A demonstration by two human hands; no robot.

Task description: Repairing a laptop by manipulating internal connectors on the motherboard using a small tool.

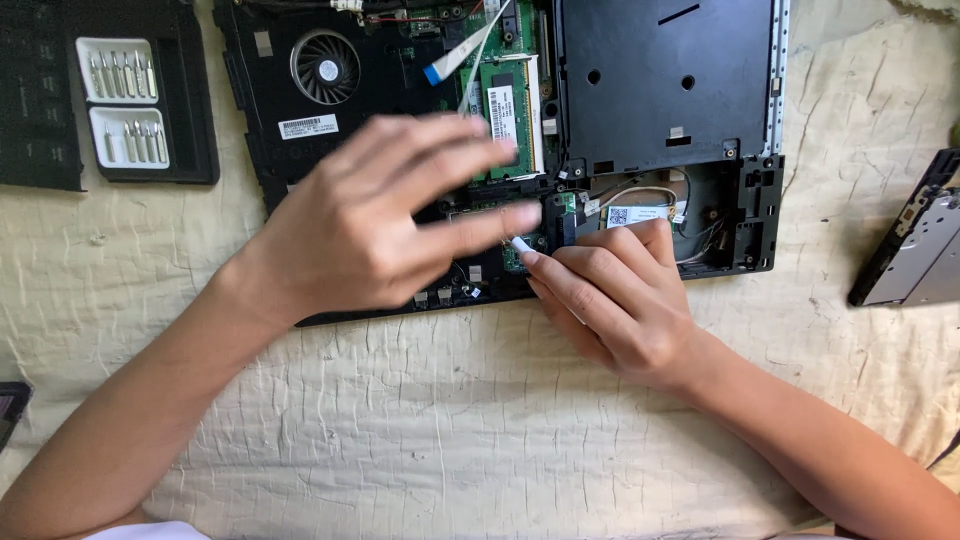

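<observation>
Right hand (620,300): fingers (560,268) pinched shut on a small white tool tip (521,244), pressed to the small green card (516,258) at the near edge of the opened laptop chassis (660,90). Left hand (370,215): fingers spread and loose, holding nothing, hovering blurred over the memory module (510,110) and fan (325,67). Judged step: prying a connector or card loose; the next move calls for light, steady leverage, with the bit tray (125,105) far left and removed optical drive (915,250) on the cloth-covered surface (480,420).

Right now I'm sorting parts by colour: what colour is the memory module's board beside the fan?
Green, on the memory module; head view.
</observation>
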